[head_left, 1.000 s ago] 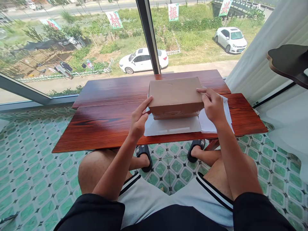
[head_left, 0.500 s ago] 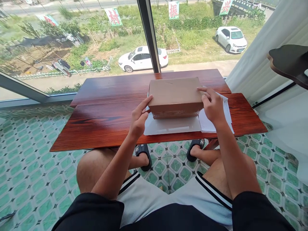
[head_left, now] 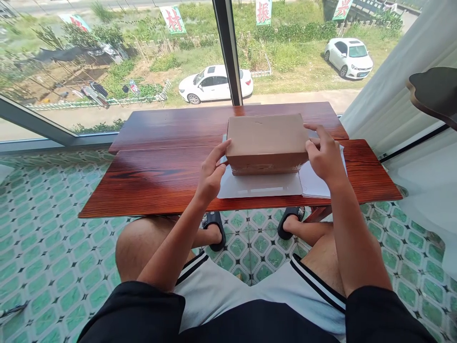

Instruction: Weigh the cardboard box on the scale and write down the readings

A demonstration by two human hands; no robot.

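Observation:
A closed brown cardboard box [head_left: 267, 138] rests on white sheets [head_left: 260, 186] near the front edge of a red-brown wooden table [head_left: 164, 176]. My left hand [head_left: 211, 174] presses its fingers against the box's left end, thumb underneath the fingers. My right hand [head_left: 324, 155] cups the right end, index finger along the top edge. Both hands grip the box between them. More white papers [head_left: 314, 183] lie under my right hand.
A large window with a dark frame post [head_left: 228, 52] stands behind the table. A white curtain [head_left: 385, 95] hangs at the right, a dark wooden shelf edge [head_left: 433, 93] beside it. Green patterned floor tiles [head_left: 46, 238] surround my seated legs and black sandals.
My right hand slid from the box's top near corner to cup its right end. The view shifted slightly; the box stayed on the sheets.

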